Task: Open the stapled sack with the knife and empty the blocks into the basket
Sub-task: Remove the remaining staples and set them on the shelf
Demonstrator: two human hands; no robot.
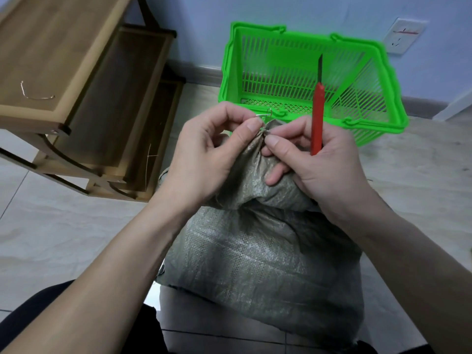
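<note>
A grey-green woven sack (pixel 258 256) stands on the floor between my knees, its neck bunched at the top. My left hand (pixel 212 154) pinches a thin metal wire staple (pixel 263 115) at the sack's gathered neck. My right hand (pixel 319 159) pinches the neck fabric with thumb and forefinger and also holds a red-handled knife (pixel 317 118), blade pointing up. A bright green plastic basket (pixel 383 70) sits on the floor just behind the sack and holds nothing. The blocks are hidden inside the sack.
A wooden stepped shelf (pixel 84 85) stands at the left, with a bent wire piece (pixel 35 94) on its top step. A wall socket (pixel 404 37) is on the blue wall at the right. Light tiled floor (pixel 63 221) surrounds the sack.
</note>
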